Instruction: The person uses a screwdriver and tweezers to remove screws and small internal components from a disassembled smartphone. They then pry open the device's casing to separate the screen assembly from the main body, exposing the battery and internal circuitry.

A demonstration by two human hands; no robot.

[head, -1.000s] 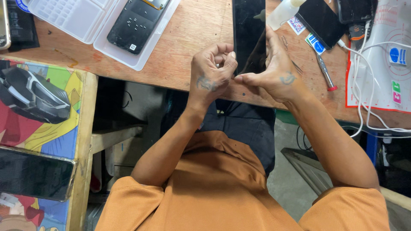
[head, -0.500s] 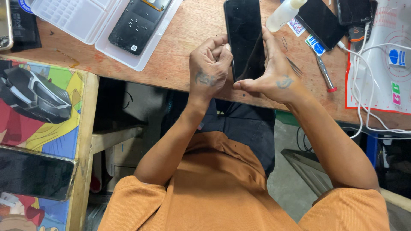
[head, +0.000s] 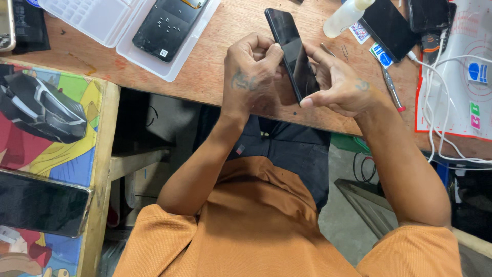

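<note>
A black smartphone (head: pixel 291 48) stands on its long edge above the wooden table (head: pixel 215 66), tilted toward the far side. My right hand (head: pixel 341 82) grips its near end, thumb under the bottom edge and fingers along the right side. My left hand (head: pixel 251 72) is curled into a loose fist, and its thumb and fingertips press against the phone's left face near the middle.
A white plastic tray (head: pixel 128 48) holds a black opened phone (head: pixel 169 23) at the far left. A squeeze bottle (head: pixel 346 18), more dark phones (head: pixel 392 28), a screwdriver (head: pixel 392 90) and white cables (head: pixel 435 107) on a white work mat (head: pixel 469 77) lie at the right. A colourful mat (head: pixel 46 149) with a phone (head: pixel 43 202) lies left.
The phone has been turned up from lying flat between my hands to standing on edge. Both hands have shifted slightly away from me along with it.
</note>
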